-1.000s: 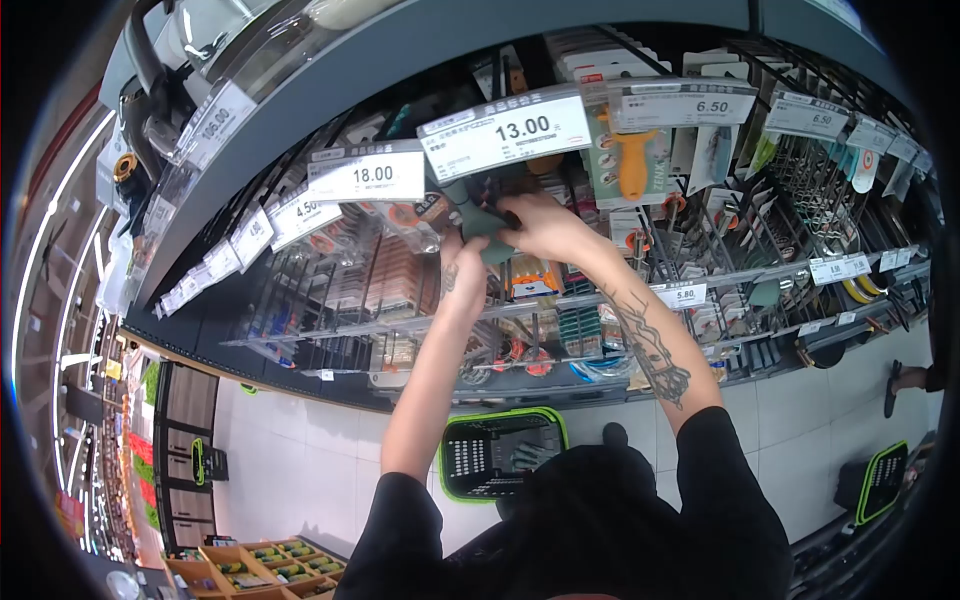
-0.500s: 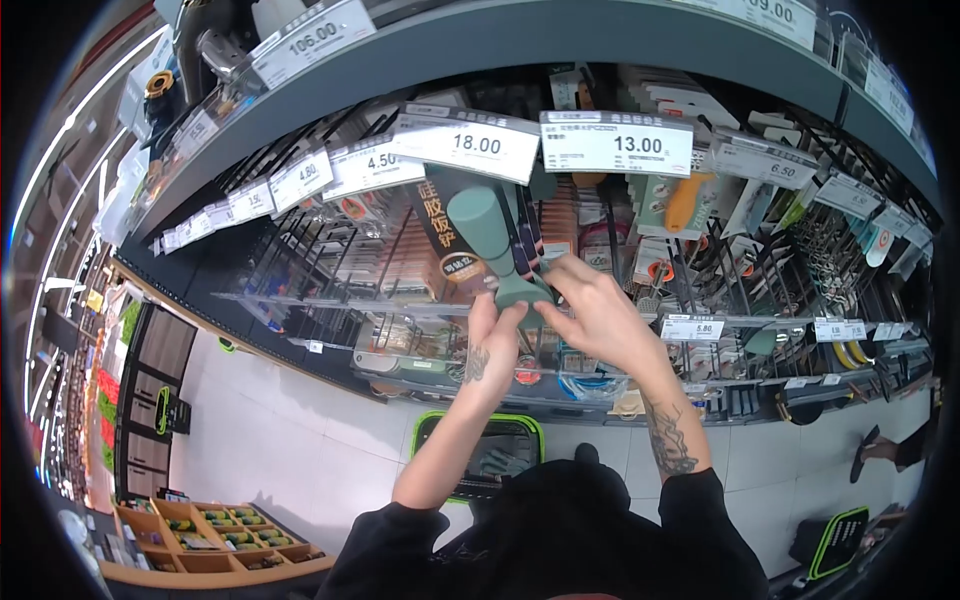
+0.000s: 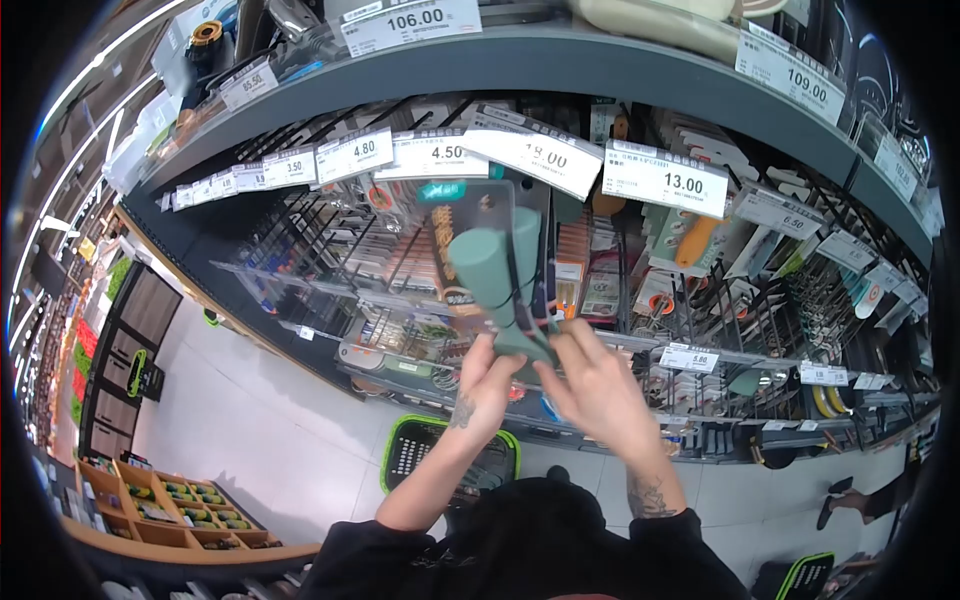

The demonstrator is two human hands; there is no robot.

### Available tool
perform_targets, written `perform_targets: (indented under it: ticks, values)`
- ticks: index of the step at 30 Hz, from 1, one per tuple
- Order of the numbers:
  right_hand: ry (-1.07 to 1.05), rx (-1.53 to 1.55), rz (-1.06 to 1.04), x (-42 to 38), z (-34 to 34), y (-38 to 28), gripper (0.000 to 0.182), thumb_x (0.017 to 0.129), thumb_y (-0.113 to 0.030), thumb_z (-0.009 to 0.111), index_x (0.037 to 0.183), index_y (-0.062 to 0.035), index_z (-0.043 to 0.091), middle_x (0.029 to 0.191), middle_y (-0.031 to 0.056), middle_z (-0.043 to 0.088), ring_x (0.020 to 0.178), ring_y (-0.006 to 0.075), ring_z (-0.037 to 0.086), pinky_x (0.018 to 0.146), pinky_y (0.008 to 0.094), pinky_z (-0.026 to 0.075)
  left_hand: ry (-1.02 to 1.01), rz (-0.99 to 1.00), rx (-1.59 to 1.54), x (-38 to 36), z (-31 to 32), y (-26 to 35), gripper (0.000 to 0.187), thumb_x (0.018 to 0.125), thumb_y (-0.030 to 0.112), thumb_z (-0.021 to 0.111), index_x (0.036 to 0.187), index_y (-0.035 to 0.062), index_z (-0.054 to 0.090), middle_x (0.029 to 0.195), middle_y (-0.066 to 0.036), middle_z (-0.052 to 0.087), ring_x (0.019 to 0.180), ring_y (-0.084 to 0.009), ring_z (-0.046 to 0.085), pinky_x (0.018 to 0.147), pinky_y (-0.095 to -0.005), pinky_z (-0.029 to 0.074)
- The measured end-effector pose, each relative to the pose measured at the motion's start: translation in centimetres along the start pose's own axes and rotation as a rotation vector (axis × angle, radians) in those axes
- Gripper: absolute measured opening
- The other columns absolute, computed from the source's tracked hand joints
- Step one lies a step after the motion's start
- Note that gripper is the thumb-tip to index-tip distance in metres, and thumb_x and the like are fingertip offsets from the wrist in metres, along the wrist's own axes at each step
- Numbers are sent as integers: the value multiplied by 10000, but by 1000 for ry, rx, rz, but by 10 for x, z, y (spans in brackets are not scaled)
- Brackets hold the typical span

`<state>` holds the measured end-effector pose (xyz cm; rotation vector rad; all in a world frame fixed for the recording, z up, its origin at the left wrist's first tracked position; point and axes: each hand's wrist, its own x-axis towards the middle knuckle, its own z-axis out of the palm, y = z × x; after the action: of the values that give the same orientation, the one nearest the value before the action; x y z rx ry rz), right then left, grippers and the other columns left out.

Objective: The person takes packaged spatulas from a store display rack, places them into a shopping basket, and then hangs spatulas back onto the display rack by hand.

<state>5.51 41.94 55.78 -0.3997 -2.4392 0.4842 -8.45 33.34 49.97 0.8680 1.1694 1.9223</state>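
A green silicone rice paddle, on a dark backing card with gold lettering, is tilted in front of the hanging goods. My left hand is closed on the lower end of this pack, thumb across its near face. My right hand grips the same end from the right, with fingers bent around its edge. Behind the pack, more green packs hang in the rack, partly hidden. The pack's top is just under the 18.00 price tag.
A shelf edge runs overhead, with a 13.00 tag below it. Metal hooks and clear dividers surround the goods. A green-rimmed basket stands on the floor by my body. Another person's leg shows at the right.
Both hands and the rice paddle pack have come lower, and more of the pack's top shows below the price tags. The whole view has shifted slightly.
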Motion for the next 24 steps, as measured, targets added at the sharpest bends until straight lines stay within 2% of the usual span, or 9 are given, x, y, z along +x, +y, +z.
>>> perform_targets:
  ticks: [1, 2, 7, 9, 11, 17, 20, 22, 24]
  values:
    - [-9, -11, -10, -3, 2, -3, 243, 861, -128, 662, 1007, 47, 577, 1026, 175, 555, 838, 354, 661, 669, 416, 559, -13, -5, -27, -4, -1, 3, 358, 903, 5, 466, 1252, -11, 543, 1250, -85, 604, 1077, -145, 568, 948, -305, 442]
    - [17, -4, -39, -6, 6, -5, 236, 857, -123, 663, 999, 44, 576, 1023, 171, 554, 833, 348, 662, 662, 409, 562, -28, -68, -66, -10, 1, 12, 450, 846, -47, 429, 1291, -46, 499, 1413, -180, 498, 1299, -251, 473, 1123, -406, 323]
    - [37, 29, -31, -21, 27, -16, 252, 817, -106, 693, 1019, 4, 591, 1024, 147, 575, 848, 333, 654, 698, 409, 551, 52, -143, -201, -32, -4, 10, 477, 846, -13, 467, 1322, -52, 482, 1299, -151, 565, 1247, -234, 505, 1101, -396, 351]
    - [13, 29, -55, -25, 38, -19, 279, 801, -91, 708, 1031, 10, 588, 1049, 157, 578, 858, 346, 653, 711, 410, 545, 40, -88, -250, -38, -13, 0, 404, 893, 53, 506, 1289, -22, 536, 1222, -76, 605, 1100, -164, 575, 965, -323, 463]
    - [147, 13, -96, -27, 50, -22, 307, 791, -77, 720, 1052, 14, 586, 1086, 178, 579, 873, 361, 651, 713, 408, 542, 70, -43, -294, -43, -17, -4, 416, 891, 53, 509, 1300, -22, 524, 1215, -78, 600, 1116, -175, 571, 976, -330, 458]
    - [131, 51, -120, -34, 80, -27, 311, 800, -57, 728, 1068, 14, 588, 1095, 192, 573, 901, 360, 631, 726, 407, 528, 143, -66, -436, -61, -28, -5, 458, 901, 86, 518, 1348, -10, 501, 1252, -70, 587, 1127, -167, 564, 975, -325, 453]
    - [106, 96, -131, -35, 93, -30, 298, 814, -38, 709, 1071, 29, 574, 1095, 204, 572, 925, 357, 601, 742, 402, 506, 137, -64, -361, -69, -42, -7, 462, 916, 98, 513, 1367, -1, 493, 1304, -81, 565, 1151, -162, 554, 994, -323, 442]
    - [181, 194, -166, -32, 102, -30, 260, 852, -45, 668, 1068, 43, 552, 1074, 213, 570, 958, 346, 559, 795, 407, 469, 77, -56, -172, -70, -47, 7, 417, 925, 24, 458, 1339, -2, 495, 1395, -130, 517, 1240, -223, 523, 1046, -389, 413]
    - [212, 247, -192, -21, 105, -37, 234, 873, -56, 644, 1059, 44, 543, 1060, 214, 567, 969, 339, 546, 832, 412, 449, 43, 29, -97, -71, -54, 16, 420, 929, 8, 453, 1347, -9, 495, 1417, -137, 499, 1258, -220, 508, 1050, -382, 409]
